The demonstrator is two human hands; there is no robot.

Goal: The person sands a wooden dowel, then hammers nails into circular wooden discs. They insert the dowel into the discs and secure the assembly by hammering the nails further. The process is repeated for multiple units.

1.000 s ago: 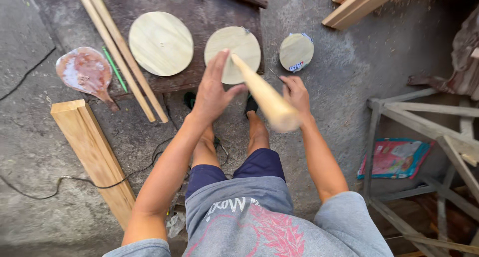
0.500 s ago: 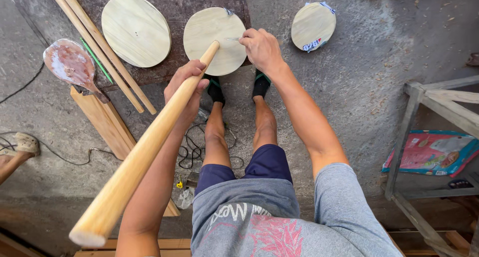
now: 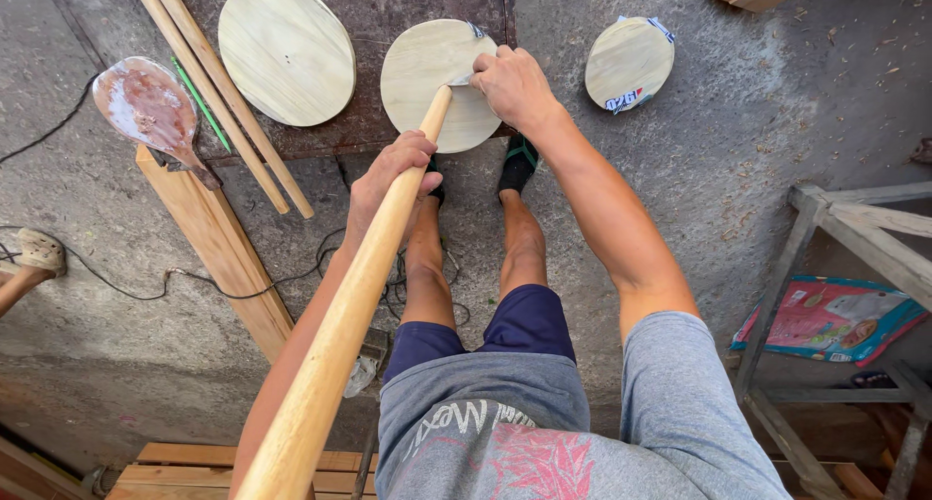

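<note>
1. Two hands on one job. My left hand [image 3: 393, 175] is wrapped round a long round wooden pole [image 3: 359, 296], mid-frame; the pole runs from the bottom edge up to its tip on the middle oval wooden disc [image 3: 427, 78], top centre.
2. My right hand [image 3: 510, 84] is curled narrow at the pole tip, pressing at the disc edge. Fingers pinch sth small & pale there; can't tell what.
3. To do it well, I'd judge: keep the tip centred on the disc, left grip firm so the pole doesn't roll, right hand steadying the joint, feet braced below the disc.
4. Disc: pale plywood-like face, smooth, faint grain, oval. It lies on a dark rusty metal sheet [image 3: 388, 5], w/ the lower edge hanging over concrete.
5. Two more ovals: bigger one [image 3: 284, 51] upper left on the same sheet, smaller one [image 3: 629, 61] upper right on the concrete floor [image 3: 738, 121], w/ tape scraps at its rim.
6. Upper left: two thin round sticks [image 3: 218, 92] lying diagonal, just beside a finished paddle [image 3: 150, 112] w/ reddish smeared blade.
7. Left: flat pale plank [image 3: 223, 252], square-edged, black cable [image 3: 146, 286] crossing near it.
8. Floor is rough grey, dusted w/ shavings.
</note>
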